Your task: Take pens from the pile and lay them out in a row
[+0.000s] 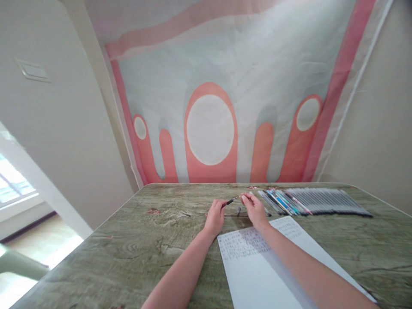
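from my seat on the feed, both hands meet at about 12 o'clock from the wearer, over the middle of the green, wood-grained worktop. the left hand is curled closed, its fingertips gripping the near end of a thin dark pen, which is lifted off the surface and slants up toward 2 o'clock. the right hand sits just beside it at 3 o'clock, fingers pinched together at the pen's other end; it is too small for me to tell whether they truly clamp it. on the worktop between the two hands lies a small dark piece, touching neither hand as far as i can see. a white sheet with lines of handwriting across its top lies at 5 o'clock from the hands, under the right forearm. at 3 o'clock, apart from the right hand, a row of pens lies side by side, grey ones mostly, a few coloured at its left end. a pink and white backdrop hangs behind the far edge.
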A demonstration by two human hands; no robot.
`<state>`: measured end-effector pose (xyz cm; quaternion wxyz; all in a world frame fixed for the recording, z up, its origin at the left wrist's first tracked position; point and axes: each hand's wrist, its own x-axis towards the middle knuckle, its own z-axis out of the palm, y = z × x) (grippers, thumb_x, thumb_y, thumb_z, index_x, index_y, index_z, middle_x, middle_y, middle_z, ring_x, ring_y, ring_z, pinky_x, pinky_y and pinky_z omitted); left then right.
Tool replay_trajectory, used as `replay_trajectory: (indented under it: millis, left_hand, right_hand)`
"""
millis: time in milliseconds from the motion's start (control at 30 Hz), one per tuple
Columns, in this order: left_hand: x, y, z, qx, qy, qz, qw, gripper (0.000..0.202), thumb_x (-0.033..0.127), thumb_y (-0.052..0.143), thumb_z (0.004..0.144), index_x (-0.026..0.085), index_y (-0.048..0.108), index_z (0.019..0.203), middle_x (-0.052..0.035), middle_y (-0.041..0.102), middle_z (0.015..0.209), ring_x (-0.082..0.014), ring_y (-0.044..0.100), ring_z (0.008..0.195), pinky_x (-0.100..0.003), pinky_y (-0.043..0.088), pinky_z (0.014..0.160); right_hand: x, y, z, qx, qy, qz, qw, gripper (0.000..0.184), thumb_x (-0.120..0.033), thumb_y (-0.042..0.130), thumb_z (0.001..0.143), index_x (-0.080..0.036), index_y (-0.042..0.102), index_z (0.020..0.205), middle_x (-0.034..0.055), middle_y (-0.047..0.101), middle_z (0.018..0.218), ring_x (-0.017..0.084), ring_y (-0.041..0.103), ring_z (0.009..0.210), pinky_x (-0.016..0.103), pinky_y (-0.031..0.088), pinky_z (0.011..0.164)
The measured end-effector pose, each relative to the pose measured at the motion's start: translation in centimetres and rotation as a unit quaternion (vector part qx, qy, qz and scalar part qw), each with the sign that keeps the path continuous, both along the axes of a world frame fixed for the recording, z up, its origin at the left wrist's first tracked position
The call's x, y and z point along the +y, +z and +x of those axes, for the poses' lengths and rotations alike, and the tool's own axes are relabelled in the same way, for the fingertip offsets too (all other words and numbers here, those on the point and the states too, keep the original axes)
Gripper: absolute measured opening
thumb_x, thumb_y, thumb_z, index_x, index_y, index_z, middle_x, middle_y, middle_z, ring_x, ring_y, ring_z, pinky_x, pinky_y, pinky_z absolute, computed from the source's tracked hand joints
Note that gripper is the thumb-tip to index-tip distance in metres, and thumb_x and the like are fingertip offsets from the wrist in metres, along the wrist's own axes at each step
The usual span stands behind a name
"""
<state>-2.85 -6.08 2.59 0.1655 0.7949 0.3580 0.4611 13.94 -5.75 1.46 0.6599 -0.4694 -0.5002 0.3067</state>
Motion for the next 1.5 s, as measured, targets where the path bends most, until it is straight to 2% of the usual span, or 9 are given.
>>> replay_trajectory:
  millis: [100, 367, 800, 1000, 1067, 1200, 1267, 1367, 1500]
  left_hand:
    - [0.0, 0.0, -0.1, 0.007, 0.0, 0.0, 1.0, 0.026, 0.016, 0.035, 0.083, 0.022, 0.053, 0.101, -0.0051, 0.052, 0.095, -0.0144, 0.047, 0.091, -0.031, 0.038, 0.084]
    - [0.1, -0.3, -0.1, 0.022, -0.007, 0.001, 1.0, 0.027, 0.016, 0.035, 0.083, 0.021, 0.052, 0.104, -0.005, 0.051, 0.097, -0.0145, 0.047, 0.093, -0.031, 0.039, 0.085]
    - [-0.1, -0.2, -0.2, 0.034, -0.02, 0.015, 0.999, 0.027, 0.016, 0.034, 0.084, 0.021, 0.051, 0.105, -0.0056, 0.051, 0.098, -0.0143, 0.047, 0.094, -0.032, 0.04, 0.084]
    - [-0.2, 0.0, -0.1, 0.047, -0.021, 0.013, 0.999, 0.027, 0.017, 0.035, 0.084, 0.021, 0.051, 0.105, -0.0049, 0.05, 0.095, -0.0135, 0.048, 0.091, -0.03, 0.041, 0.082]
    - [-0.2, 0.0, 0.0, 0.047, -0.015, 0.013, 0.999, 0.027, 0.016, 0.035, 0.084, 0.022, 0.051, 0.105, -0.0047, 0.05, 0.096, -0.0131, 0.048, 0.091, -0.029, 0.041, 0.082]
    - [-0.2, -0.1, 0.1, 0.04, -0.012, 0.017, 0.999, 0.028, 0.016, 0.034, 0.084, 0.022, 0.051, 0.105, -0.0046, 0.05, 0.096, -0.013, 0.048, 0.091, -0.03, 0.04, 0.083]
    - [-0.1, -0.1, 0.1, 0.038, -0.012, 0.018, 0.999, 0.028, 0.016, 0.034, 0.084, 0.022, 0.051, 0.106, -0.0047, 0.05, 0.096, -0.0133, 0.048, 0.09, -0.031, 0.04, 0.083]
    - [-0.1, -0.1, 0.0, 0.038, -0.016, 0.016, 0.999, 0.028, 0.016, 0.034, 0.084, 0.022, 0.051, 0.106, -0.0048, 0.05, 0.096, -0.0137, 0.047, 0.092, -0.031, 0.04, 0.083]
    - [-0.2, -0.2, 0.0, 0.034, -0.018, 0.015, 0.999, 0.029, 0.016, 0.034, 0.084, 0.023, 0.051, 0.106, -0.0046, 0.051, 0.095, -0.0135, 0.048, 0.091, -0.03, 0.04, 0.083]
  right_hand:
    - [-0.1, 0.2, -0.2, 0.049, 0.029, -0.013, 0.998, 0.033, -0.043, 0.051, 0.073, -0.017, 0.058, 0.092, 0.0061, 0.064, 0.088, 0.019, 0.058, 0.081, 0.033, 0.045, 0.077]
    - [-0.5, 0.4, -0.5, 0.06, 0.043, -0.02, 0.997, 0.036, -0.045, 0.053, 0.071, -0.016, 0.059, 0.092, 0.0068, 0.064, 0.086, 0.019, 0.058, 0.079, 0.032, 0.046, 0.073]
    - [-0.8, 0.5, -0.6, -0.035, 0.068, -0.031, 0.997, 0.035, -0.047, 0.051, 0.072, -0.017, 0.06, 0.088, 0.0042, 0.062, 0.076, 0.017, 0.055, 0.066, 0.028, 0.044, 0.062]
    - [-0.8, 0.3, -0.5, -0.062, 0.048, -0.02, 0.997, 0.033, -0.049, 0.053, 0.07, -0.016, 0.058, 0.074, 0.0021, 0.06, 0.064, 0.015, 0.052, 0.058, 0.027, 0.043, 0.057]
    - [-0.9, 0.3, -0.6, -0.032, 0.062, -0.029, 0.997, 0.033, -0.049, 0.053, 0.07, -0.016, 0.058, 0.077, 0.0027, 0.061, 0.066, 0.016, 0.054, 0.06, 0.026, 0.044, 0.056]
    - [-1.2, 0.7, -1.1, 0.055, 0.129, -0.06, 0.988, 0.042, -0.047, 0.054, 0.07, -0.02, 0.056, 0.103, 0.0063, 0.062, 0.097, 0.019, 0.057, 0.083, 0.028, 0.048, 0.062]
    - [-1.3, 0.8, -1.1, 0.062, 0.152, -0.063, 0.984, 0.043, -0.046, 0.054, 0.071, -0.021, 0.057, 0.106, 0.0061, 0.059, 0.106, 0.02, 0.055, 0.09, 0.03, 0.048, 0.067]
    - [-1.3, 0.7, -0.9, 0.044, 0.148, -0.06, 0.986, 0.039, -0.045, 0.054, 0.071, -0.019, 0.062, 0.099, 0.0056, 0.061, 0.104, 0.021, 0.054, 0.092, 0.03, 0.048, 0.07]
    - [-1.0, 0.2, -0.6, 0.023, 0.105, -0.078, 0.991, 0.038, -0.046, 0.056, 0.069, -0.016, 0.067, 0.089, 0.0065, 0.067, 0.086, 0.021, 0.057, 0.081, 0.03, 0.047, 0.065]
